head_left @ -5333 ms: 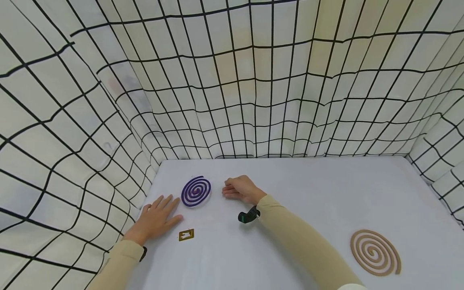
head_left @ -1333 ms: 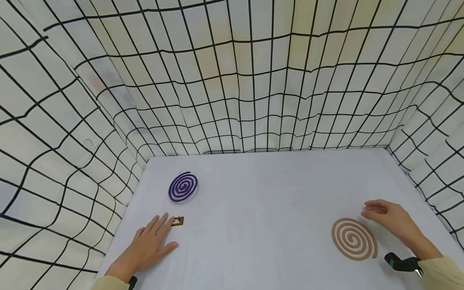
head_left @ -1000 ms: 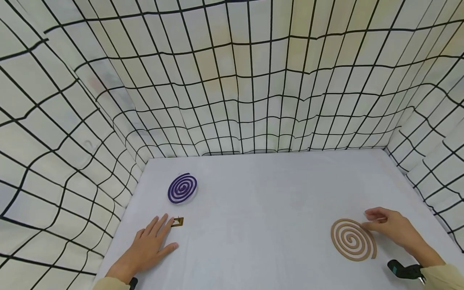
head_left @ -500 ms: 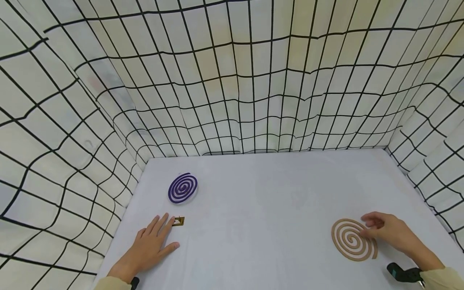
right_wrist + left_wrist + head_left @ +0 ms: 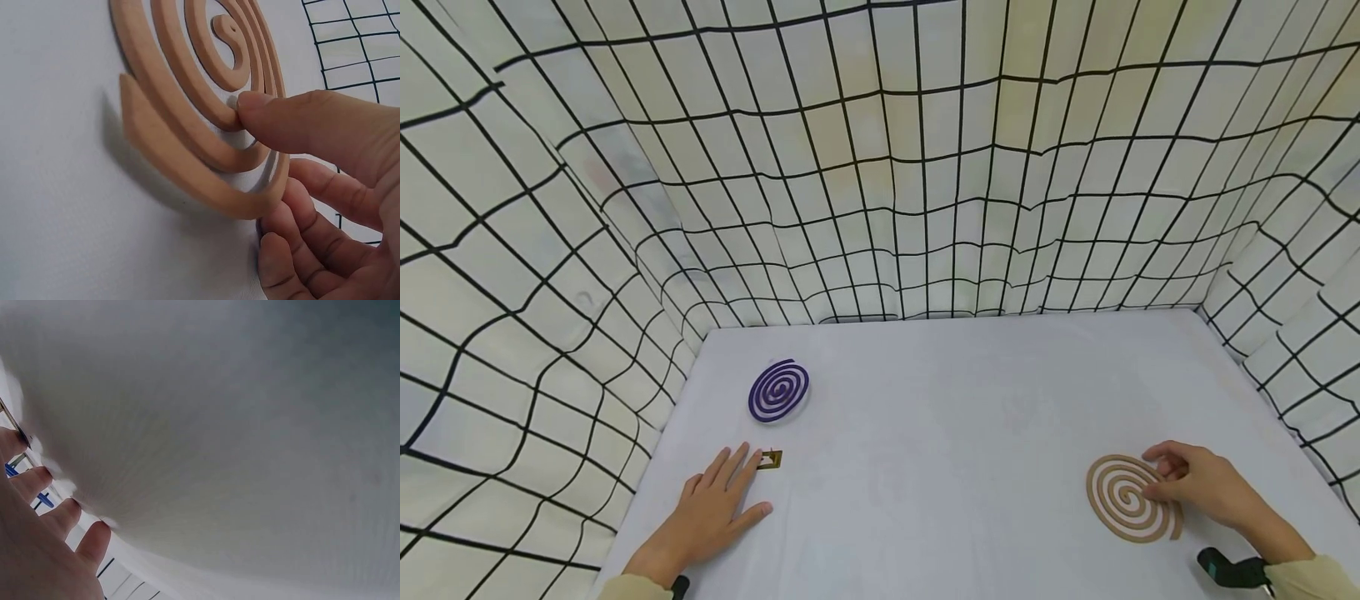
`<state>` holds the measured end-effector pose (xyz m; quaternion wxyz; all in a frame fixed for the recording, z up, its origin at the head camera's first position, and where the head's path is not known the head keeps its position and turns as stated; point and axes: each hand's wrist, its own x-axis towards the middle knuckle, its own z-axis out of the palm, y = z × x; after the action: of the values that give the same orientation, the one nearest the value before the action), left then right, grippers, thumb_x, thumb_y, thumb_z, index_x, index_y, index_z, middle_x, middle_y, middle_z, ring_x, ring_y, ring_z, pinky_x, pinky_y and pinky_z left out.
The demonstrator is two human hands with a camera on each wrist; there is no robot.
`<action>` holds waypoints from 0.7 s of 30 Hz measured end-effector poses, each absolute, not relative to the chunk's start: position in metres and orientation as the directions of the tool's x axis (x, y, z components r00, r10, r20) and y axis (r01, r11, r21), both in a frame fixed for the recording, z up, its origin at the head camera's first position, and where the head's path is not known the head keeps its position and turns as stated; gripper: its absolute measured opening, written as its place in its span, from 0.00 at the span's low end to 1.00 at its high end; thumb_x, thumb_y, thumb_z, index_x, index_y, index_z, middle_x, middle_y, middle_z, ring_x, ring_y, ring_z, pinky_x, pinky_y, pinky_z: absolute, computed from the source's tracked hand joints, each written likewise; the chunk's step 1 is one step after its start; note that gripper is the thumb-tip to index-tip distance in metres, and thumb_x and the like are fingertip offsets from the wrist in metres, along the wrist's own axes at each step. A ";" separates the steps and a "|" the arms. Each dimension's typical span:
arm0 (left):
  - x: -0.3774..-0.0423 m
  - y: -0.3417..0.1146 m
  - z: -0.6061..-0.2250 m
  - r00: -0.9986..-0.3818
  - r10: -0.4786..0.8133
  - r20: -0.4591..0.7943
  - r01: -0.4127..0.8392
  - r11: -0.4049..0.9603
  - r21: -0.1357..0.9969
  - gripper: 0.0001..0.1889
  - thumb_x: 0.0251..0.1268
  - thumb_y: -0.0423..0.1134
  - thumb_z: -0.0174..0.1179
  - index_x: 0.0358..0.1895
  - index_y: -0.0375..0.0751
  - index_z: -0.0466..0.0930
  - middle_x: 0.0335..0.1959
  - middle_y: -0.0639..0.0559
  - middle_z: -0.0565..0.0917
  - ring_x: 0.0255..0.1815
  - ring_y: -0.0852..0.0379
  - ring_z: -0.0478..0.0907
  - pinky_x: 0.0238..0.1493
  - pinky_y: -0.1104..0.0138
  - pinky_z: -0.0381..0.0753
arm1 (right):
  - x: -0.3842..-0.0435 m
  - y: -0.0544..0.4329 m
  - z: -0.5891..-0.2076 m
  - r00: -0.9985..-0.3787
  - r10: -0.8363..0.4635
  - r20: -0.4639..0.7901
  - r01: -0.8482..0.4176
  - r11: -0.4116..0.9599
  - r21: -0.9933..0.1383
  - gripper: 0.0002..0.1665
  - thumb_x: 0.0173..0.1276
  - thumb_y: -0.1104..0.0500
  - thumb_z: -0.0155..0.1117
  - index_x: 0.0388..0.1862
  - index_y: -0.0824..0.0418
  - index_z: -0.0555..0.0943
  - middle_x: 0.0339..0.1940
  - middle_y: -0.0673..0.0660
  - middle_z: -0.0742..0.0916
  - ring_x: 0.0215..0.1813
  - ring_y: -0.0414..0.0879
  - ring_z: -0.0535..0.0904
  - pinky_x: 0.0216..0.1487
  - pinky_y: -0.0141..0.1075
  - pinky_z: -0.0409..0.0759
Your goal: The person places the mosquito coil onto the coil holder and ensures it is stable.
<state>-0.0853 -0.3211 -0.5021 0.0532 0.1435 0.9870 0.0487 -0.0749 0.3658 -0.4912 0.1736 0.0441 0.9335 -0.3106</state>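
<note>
At the right of the head view my right hand (image 5: 1213, 490) pinches the outer edge of a tan mosquito coil (image 5: 1105, 500). The right wrist view shows the thumb (image 5: 281, 119) across the coil's rings (image 5: 169, 106) and curled fingers at the rim's underside. The outer end of the coil casts a shadow on the white surface. My left hand (image 5: 706, 512) lies flat with fingers spread on the left side, a fingertip at a small gold metal coil stand (image 5: 772, 459) and partly covering it. Behind it lies a purple mosquito coil (image 5: 778, 391).
A white-covered table (image 5: 947, 467) spans the space between the hands. Black netting (image 5: 925, 183) over white sheeting rises along the back and both sides. A black wrist device (image 5: 1232, 570) sits under the right wrist.
My right hand went from beside the purple coil to the right, came down over the tan coil and took its edge. The left hand slid nearer the person, to the gold stand.
</note>
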 end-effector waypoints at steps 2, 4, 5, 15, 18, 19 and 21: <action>-0.085 -0.321 -0.502 -0.954 0.286 -0.093 0.275 0.955 0.111 0.43 0.71 0.68 0.56 0.79 0.42 0.65 0.81 0.37 0.66 0.81 0.29 0.60 0.65 0.33 0.68 | -0.075 0.365 -0.492 -0.936 -0.023 -0.352 0.194 0.801 -0.566 0.36 0.60 0.47 0.80 0.59 0.68 0.80 0.38 0.52 0.82 0.37 0.38 0.72 0.35 0.31 0.70; -0.085 -0.320 -0.502 -0.954 0.283 -0.098 0.272 0.956 0.111 0.43 0.71 0.68 0.56 0.79 0.41 0.65 0.81 0.37 0.66 0.81 0.29 0.60 0.65 0.33 0.68 | -0.075 0.365 -0.493 -0.934 -0.014 -0.356 0.203 0.801 -0.563 0.35 0.59 0.47 0.80 0.57 0.67 0.80 0.38 0.52 0.81 0.37 0.38 0.72 0.35 0.30 0.70; -0.085 -0.320 -0.501 -0.954 0.281 -0.101 0.270 0.956 0.110 0.43 0.71 0.68 0.56 0.79 0.41 0.65 0.81 0.37 0.65 0.81 0.29 0.60 0.65 0.32 0.68 | -0.076 0.365 -0.493 -0.934 -0.016 -0.356 0.201 0.801 -0.564 0.34 0.59 0.47 0.80 0.56 0.67 0.80 0.38 0.52 0.81 0.37 0.38 0.72 0.35 0.31 0.70; -0.084 -0.318 -0.497 -0.954 0.277 -0.113 0.262 0.956 0.132 0.44 0.71 0.67 0.56 0.79 0.40 0.64 0.81 0.35 0.64 0.81 0.28 0.59 0.66 0.31 0.66 | -0.076 0.372 -0.490 -0.916 -0.064 -0.396 0.225 0.735 -0.639 0.30 0.62 0.49 0.78 0.52 0.66 0.76 0.44 0.56 0.84 0.45 0.42 0.79 0.40 0.34 0.77; -0.084 -0.318 -0.497 -0.954 0.278 -0.115 0.262 0.956 0.135 0.44 0.71 0.67 0.56 0.79 0.40 0.64 0.81 0.35 0.64 0.81 0.28 0.59 0.66 0.30 0.66 | -0.073 0.376 -0.488 -0.914 -0.089 -0.397 0.225 0.701 -0.676 0.27 0.65 0.50 0.75 0.51 0.66 0.75 0.44 0.56 0.84 0.44 0.40 0.79 0.41 0.32 0.77; -0.084 -0.318 -0.498 -0.954 0.278 -0.115 0.262 0.956 0.134 0.44 0.71 0.67 0.56 0.79 0.41 0.64 0.81 0.35 0.64 0.81 0.28 0.59 0.66 0.30 0.66 | -0.072 0.377 -0.488 -0.912 -0.103 -0.396 0.225 0.682 -0.696 0.27 0.66 0.50 0.75 0.51 0.66 0.74 0.43 0.56 0.85 0.43 0.39 0.80 0.40 0.32 0.77; -0.084 -0.319 -0.499 -0.953 0.280 -0.111 0.266 0.955 0.132 0.44 0.71 0.67 0.56 0.79 0.41 0.64 0.81 0.36 0.64 0.81 0.28 0.59 0.66 0.31 0.66 | -0.071 0.379 -0.488 -0.906 -0.135 -0.401 0.233 0.633 -0.738 0.25 0.68 0.52 0.73 0.49 0.67 0.73 0.41 0.56 0.86 0.40 0.39 0.82 0.39 0.32 0.78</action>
<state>-0.0844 -0.3189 -0.4994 0.0643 0.1384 0.9866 0.0577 -0.0711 0.3788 -0.4885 0.2150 0.0278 0.8777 -0.4274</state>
